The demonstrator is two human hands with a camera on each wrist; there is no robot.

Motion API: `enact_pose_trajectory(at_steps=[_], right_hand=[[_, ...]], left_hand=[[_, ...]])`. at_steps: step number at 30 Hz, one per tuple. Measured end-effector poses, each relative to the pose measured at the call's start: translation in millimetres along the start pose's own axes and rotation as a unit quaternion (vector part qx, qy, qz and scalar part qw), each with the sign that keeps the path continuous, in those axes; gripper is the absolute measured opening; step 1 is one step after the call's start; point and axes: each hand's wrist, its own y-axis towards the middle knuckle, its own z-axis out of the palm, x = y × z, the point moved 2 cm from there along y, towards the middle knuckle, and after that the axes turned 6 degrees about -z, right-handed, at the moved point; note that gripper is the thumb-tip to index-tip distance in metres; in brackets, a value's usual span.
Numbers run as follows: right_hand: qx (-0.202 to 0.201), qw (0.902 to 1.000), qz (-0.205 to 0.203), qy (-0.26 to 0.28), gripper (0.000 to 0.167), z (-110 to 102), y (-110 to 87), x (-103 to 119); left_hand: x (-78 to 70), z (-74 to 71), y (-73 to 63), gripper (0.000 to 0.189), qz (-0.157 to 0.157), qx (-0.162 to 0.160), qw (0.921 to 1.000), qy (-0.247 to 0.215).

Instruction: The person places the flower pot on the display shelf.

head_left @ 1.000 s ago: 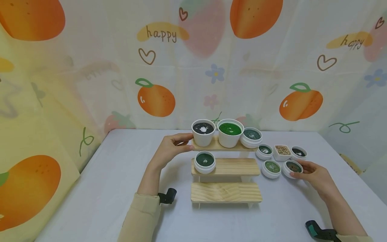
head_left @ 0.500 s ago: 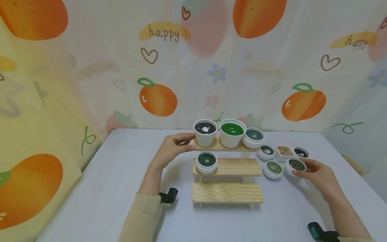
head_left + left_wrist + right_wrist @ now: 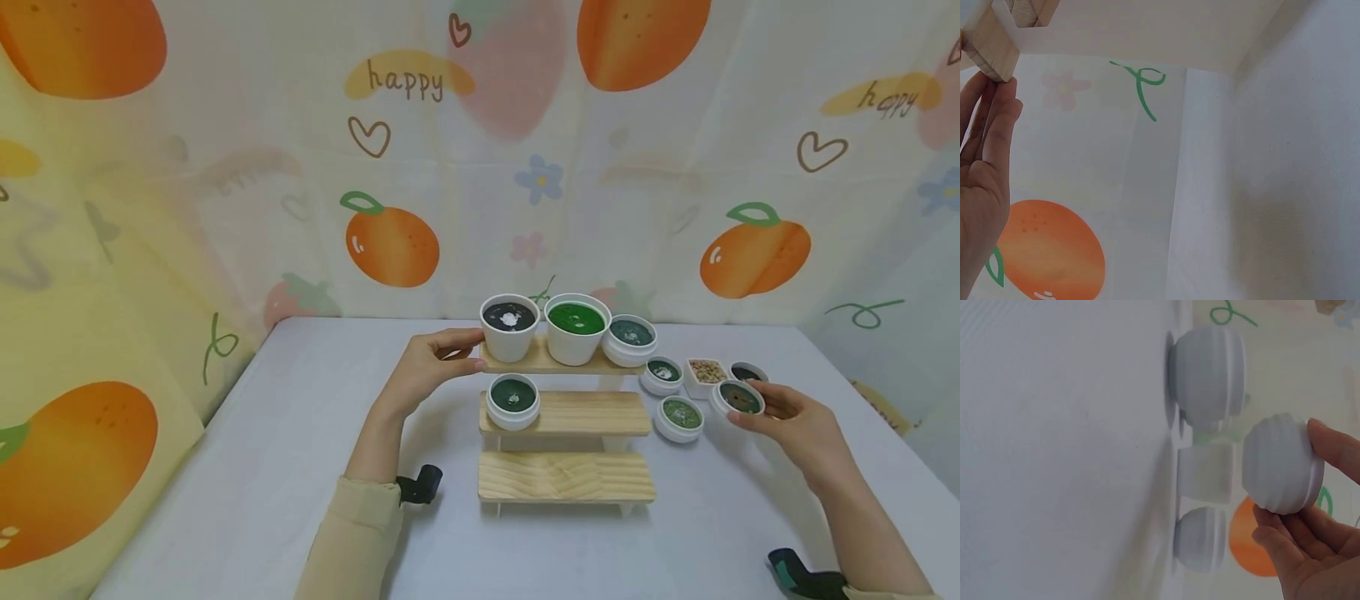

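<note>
My left hand (image 3: 427,375) grips the left end of the top board of a three-tier wooden stand (image 3: 566,479); the left wrist view shows that board end (image 3: 991,47) at the fingertips. Close by stand a tall white cup with black filling (image 3: 508,340) and one with bright green filling (image 3: 576,343). My right hand (image 3: 810,425) pinches a small white bowl with dark green filling (image 3: 740,397) between thumb and fingers. In the right wrist view this ribbed bowl (image 3: 1280,464) hangs above the table.
A low white bowl (image 3: 628,350) stands at the top board's right end, another (image 3: 513,417) at the middle board's left. Right of the stand are small bowls (image 3: 678,429), (image 3: 662,385), a square dish of pale bits (image 3: 705,387) and a black-filled bowl (image 3: 745,372).
My right hand has lifted the small bowl off the table and moved it slightly up and right. The left hand keeps its hold on the stand.
</note>
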Motion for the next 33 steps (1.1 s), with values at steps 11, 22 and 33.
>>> enact_pose_trajectory(at_steps=[11, 22, 33], right_hand=[[0.004, 0.9994, -0.013, 0.031, 0.084, 6.8, -6.8, 27.6], [-0.002, 0.998, -0.061, 0.016, 0.079, 12.2, -18.8, 58.6], [0.031, 0.9918, -0.116, 0.045, 0.071, 21.2, -33.6, 84.1]], left_hand=[[1.2, -1.4, -1.3, 0.046, 0.003, -0.002, 1.0, -0.003], [0.4, -1.0, -1.0, 0.045, -0.006, -0.003, 1.0, -0.007], [-1.6, 0.6, -1.3, 0.045, -0.006, -0.002, 1.0, 0.001]])
